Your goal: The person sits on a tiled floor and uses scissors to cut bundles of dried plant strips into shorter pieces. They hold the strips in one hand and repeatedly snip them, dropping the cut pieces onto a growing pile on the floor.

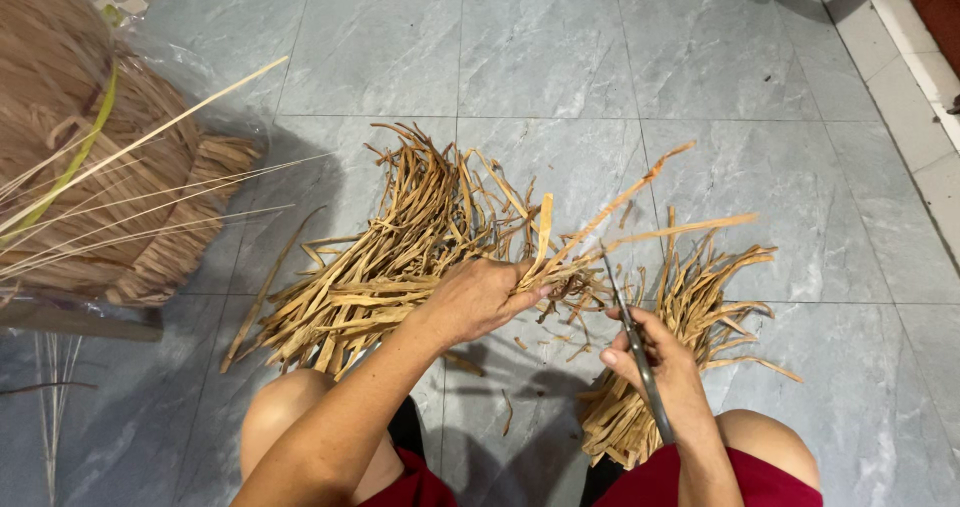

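Dried strips (400, 257) gripped, left hand (480, 297).

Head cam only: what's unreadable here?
- Scissors: handles hidden inside the right hand.
- Left hand fingers: tips buried in the strips, so the grip is unclear.
- Bundle: cut off by the left edge.
- Knees: cut off by the bottom edge.

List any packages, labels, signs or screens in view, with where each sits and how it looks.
Clear plastic bag: upper left on the grey tiled floor, wrapped around a large bundle of tan dried strips, crinkled and see-through.
No labels, signs or screens show.
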